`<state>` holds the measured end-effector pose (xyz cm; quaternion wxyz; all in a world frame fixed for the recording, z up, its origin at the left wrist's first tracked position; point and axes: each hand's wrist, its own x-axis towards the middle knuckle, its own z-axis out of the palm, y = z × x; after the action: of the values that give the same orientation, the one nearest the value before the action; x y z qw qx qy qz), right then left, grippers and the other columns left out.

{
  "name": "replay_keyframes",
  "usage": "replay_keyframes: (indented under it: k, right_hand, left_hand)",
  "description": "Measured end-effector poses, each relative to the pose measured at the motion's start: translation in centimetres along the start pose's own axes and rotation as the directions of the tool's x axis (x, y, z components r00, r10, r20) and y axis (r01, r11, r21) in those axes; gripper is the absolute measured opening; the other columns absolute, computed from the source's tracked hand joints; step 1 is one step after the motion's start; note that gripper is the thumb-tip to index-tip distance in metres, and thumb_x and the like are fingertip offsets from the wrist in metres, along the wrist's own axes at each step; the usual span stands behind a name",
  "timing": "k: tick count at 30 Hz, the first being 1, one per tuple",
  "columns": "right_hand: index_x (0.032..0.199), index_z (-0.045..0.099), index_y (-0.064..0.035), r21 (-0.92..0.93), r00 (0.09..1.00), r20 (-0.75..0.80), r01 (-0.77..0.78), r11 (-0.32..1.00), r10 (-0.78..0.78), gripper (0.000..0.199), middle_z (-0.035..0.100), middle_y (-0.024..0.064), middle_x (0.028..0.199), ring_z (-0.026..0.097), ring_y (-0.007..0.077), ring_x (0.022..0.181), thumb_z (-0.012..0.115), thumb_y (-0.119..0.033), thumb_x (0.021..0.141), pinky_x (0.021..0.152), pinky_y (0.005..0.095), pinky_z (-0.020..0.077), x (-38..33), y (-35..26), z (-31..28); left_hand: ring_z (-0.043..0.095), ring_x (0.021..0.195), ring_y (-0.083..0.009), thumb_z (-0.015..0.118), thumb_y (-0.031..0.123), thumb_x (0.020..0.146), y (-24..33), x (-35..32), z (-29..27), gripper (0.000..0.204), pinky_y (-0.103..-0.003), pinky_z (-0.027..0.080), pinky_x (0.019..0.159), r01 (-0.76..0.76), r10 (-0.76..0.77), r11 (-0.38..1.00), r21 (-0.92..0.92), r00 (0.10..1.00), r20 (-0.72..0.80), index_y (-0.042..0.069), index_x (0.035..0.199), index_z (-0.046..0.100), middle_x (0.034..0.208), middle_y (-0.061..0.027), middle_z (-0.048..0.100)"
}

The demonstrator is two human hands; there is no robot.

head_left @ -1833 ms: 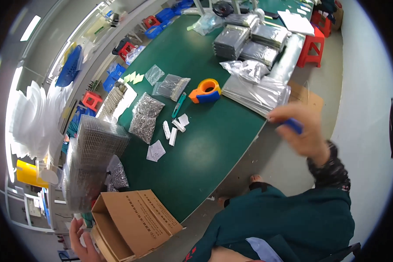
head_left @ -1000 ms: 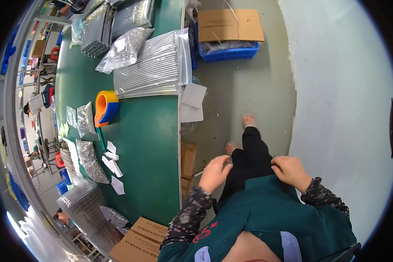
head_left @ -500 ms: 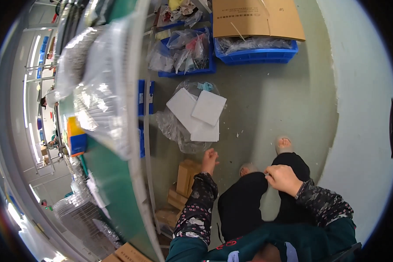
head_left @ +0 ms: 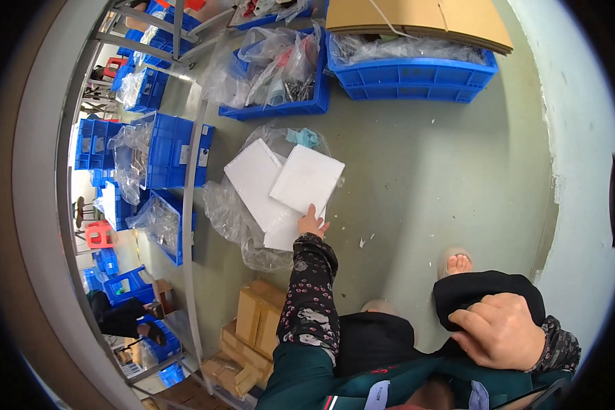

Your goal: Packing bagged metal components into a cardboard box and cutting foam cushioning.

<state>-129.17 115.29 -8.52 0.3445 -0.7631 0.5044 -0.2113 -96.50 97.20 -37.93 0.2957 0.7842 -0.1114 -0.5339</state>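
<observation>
Head view, going from left to right: showing first a red stool (head_left: 99, 234) and a co-worker's dark-clad legs (head_left: 116, 316), standing well apart from the work in hand, then blue crates (head_left: 171, 150), partly filled with bagged pieces. Coming next to clear plastic (head_left: 220, 212), lying crumpled on the floor (head_left: 396, 191) and bearing a few white sheets (head_left: 253, 184), overlapping at odd angles with a squarish one on top. Passing brown cartons (head_left: 260, 321), lying below the sheets and just beside the patterned left sleeve (head_left: 314, 301); passing also, above the sheets, a blue crate (head_left: 280, 108) heaped with plastic bags.

Arriving then at the left hand (head_left: 313, 222): hanging over the lower corner of the topmost sheet, fingers loosely spread, not visibly clamping on anything; not being able to tell whether touching or just above. Judging by this, being at the step of getting hold of the sheets, and now probably calling for slipping fingertips under an edge and pinching, without dragging the plastic along.

Continuing past flat brown cardboard (head_left: 417, 17) lying across another crate, and ending with the right hand (head_left: 502, 331): curling by the black-trousered knee (head_left: 482, 290), well apart from the left; not being able to tell whether gripping cloth
</observation>
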Motion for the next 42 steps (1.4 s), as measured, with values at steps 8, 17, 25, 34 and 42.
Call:
replay_keyframes:
  k: [8, 17, 25, 34, 42]
  right_hand:
    - [0.081, 0.054, -0.0057, -0.052, 0.981, -0.011, 0.190, 0.980, -0.191, 0.017, 0.045, 0.0038, 0.060, 0.049, 0.0204, 0.054, 0.063, -0.014, 0.069, 0.050, 0.0331, 0.0407, 3.6, 0.9, 1.4]
    - [0.117, 0.048, -0.0042, -0.335, 0.853, -0.096, 0.457, 0.824, -0.513, 0.052, 0.038, 0.0193, 0.129, 0.036, 0.0341, 0.120, 0.061, -0.032, 0.075, 0.095, 0.0402, 0.0347, 14.6, 0.9, 4.8]
    - [0.118, 0.044, -0.0019, 0.701, 0.962, -0.273, 0.179, 0.690, 0.028, 0.058, 0.052, 0.0177, 0.112, 0.049, 0.0294, 0.107, 0.066, -0.035, 0.076, 0.089, 0.0367, 0.0402, 12.4, 1.1, 6.0]
    - [0.117, 0.043, 0.0029, 0.982, 0.952, -0.105, 0.053, 0.181, 0.287, 0.050, 0.053, 0.0113, 0.110, 0.052, 0.0185, 0.099, 0.064, -0.013, 0.074, 0.085, 0.0314, 0.0422, 13.0, 4.3, 5.4]
    - [0.124, 0.036, -0.0012, 0.987, 0.983, 0.107, -0.123, 0.099, 0.151, 0.062, 0.048, 0.0100, 0.117, 0.048, 0.0206, 0.107, 0.066, -0.016, 0.073, 0.090, 0.0354, 0.0402, 12.6, 3.4, 5.9]
  left_hand:
    - [0.053, 0.073, -0.0143, 0.056, 0.021, 0.083, 5.7, -8.4, -1.5, 0.027, -0.028, 0.047, 0.060, -0.358, 0.318, 0.930, 0.082, 0.896, 0.309, 0.000, 0.098, 0.048, 0.089, -0.0067, 0.052]
    - [0.053, 0.088, -0.0144, 0.049, 0.013, 0.089, 6.8, -24.6, -3.5, 0.026, -0.030, 0.052, 0.073, -0.525, 0.603, 0.798, -0.297, 0.678, 0.421, -0.002, 0.106, 0.039, 0.106, -0.0094, 0.048]
    - [0.057, 0.093, -0.0269, 0.060, 0.007, 0.078, 5.3, -25.0, -2.4, 0.030, -0.035, 0.046, 0.080, -0.930, 0.961, 0.264, 0.255, 0.277, 0.014, 0.000, 0.100, 0.041, 0.105, -0.0183, 0.055]
    - [0.031, 0.123, -0.0369, 0.068, 0.009, 0.070, 3.7, -27.1, -0.8, 0.060, -0.043, 0.036, 0.093, -0.934, 0.885, -0.238, 0.267, -0.095, 0.456, 0.000, 0.118, 0.034, 0.133, -0.0229, 0.028]
    - [0.043, 0.112, -0.0200, 0.058, 0.018, 0.084, 4.5, -23.1, -3.5, 0.049, -0.038, 0.039, 0.089, -0.201, 0.599, 0.743, -0.639, 0.625, 0.501, 0.008, 0.125, 0.034, 0.123, -0.0069, 0.042]
